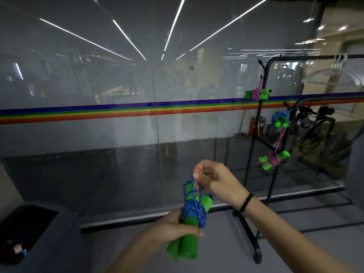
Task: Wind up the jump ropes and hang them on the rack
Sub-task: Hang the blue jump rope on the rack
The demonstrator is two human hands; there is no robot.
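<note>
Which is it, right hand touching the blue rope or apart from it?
Touching. The head view shows the right hand pinching a loop of the blue rope above the green handles.

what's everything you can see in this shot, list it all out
held jump rope: one, blue cord wound on green handles, between the hands
pink-corded jump ropes: two, green handles, hung high and low on the rack
blue-corded jump rope: one, green handles, hung between them
rack: one, black, right
hangers: a few, clear, on the top bar
stripe: one, rainbow, across the glass wall
bin: one, dark, lower left
wristband: one, black, right wrist
left hand: grips the handles
right hand: pinches the cord's loop
</note>
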